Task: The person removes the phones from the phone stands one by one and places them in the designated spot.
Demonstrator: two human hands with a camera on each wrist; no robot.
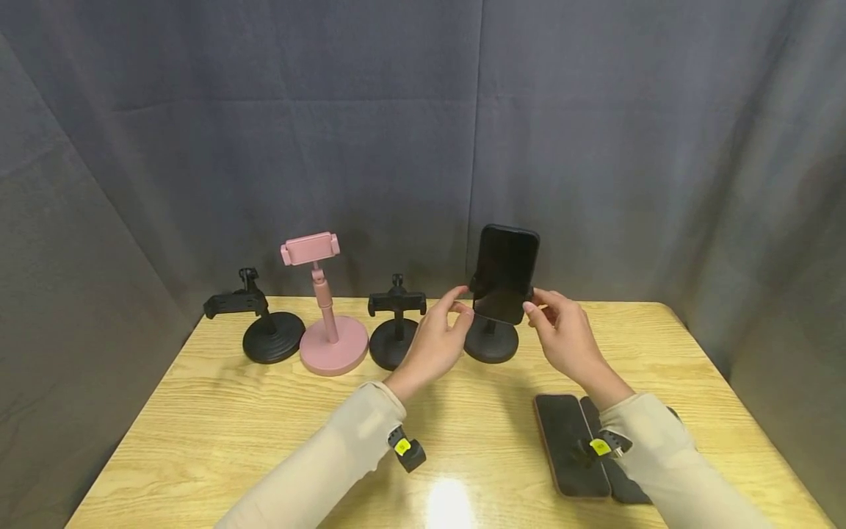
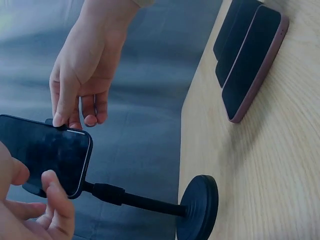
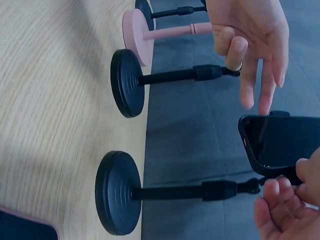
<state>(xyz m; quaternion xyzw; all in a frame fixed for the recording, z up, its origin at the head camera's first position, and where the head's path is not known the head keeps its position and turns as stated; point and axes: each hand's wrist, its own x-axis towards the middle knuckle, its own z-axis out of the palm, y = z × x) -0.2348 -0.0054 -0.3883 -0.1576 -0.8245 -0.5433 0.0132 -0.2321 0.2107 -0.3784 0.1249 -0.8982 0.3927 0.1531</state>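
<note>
A black smartphone (image 1: pixel 506 273) stands upright, slightly tilted, in the clamp of a black phone stand (image 1: pixel 491 342) with a round base. At its right edge my right hand (image 1: pixel 567 339) pinches the phone, thumb at the front; the other fingers are partly hidden behind. My left hand (image 1: pixel 438 339) is at the opposite edge, where extended fingertips touch the clamp's side. The right wrist view shows this left hand (image 3: pixel 252 47) with its fingers reaching to the clamp arm (image 3: pixel 279 114). In the left wrist view, the right thumb lies on the phone's (image 2: pixel 50 150) edge.
Left along the back stand a second black phone stand (image 1: pixel 390 345), a pink phone stand (image 1: pixel 333 345) and another black stand (image 1: pixel 273 338), all without phones. Beneath my right forearm lie a phone with a pinkish edge (image 1: pixel 570 444) and a dark phone (image 1: pixel 628 481). A grey curtain (image 1: pixel 370 147) hangs behind.
</note>
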